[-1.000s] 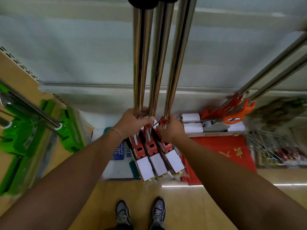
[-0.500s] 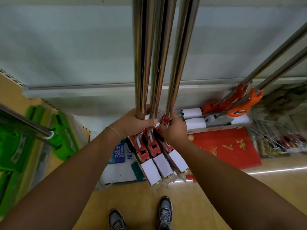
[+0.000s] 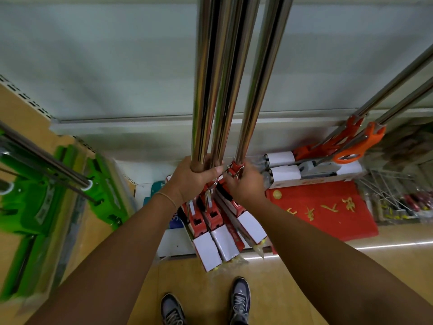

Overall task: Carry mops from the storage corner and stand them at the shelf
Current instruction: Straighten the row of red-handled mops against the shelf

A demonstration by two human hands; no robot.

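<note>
Three mops (image 3: 234, 78) at 12 o'clock | my left hand (image 3: 191, 181) grips two poles | right hand (image 3: 243, 186) pinches the third's red clamp (image 3: 235, 168)

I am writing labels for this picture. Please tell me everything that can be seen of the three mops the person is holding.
The three mops have shiny metal poles that run upright out of the top of the picture, red plastic lower parts and heads wrapped in white card sleeves, side by side above the tan floor. The left hand grips the two left poles; the right hand holds the third at its red clamp. Whether the heads touch the floor I cannot tell.
</note>
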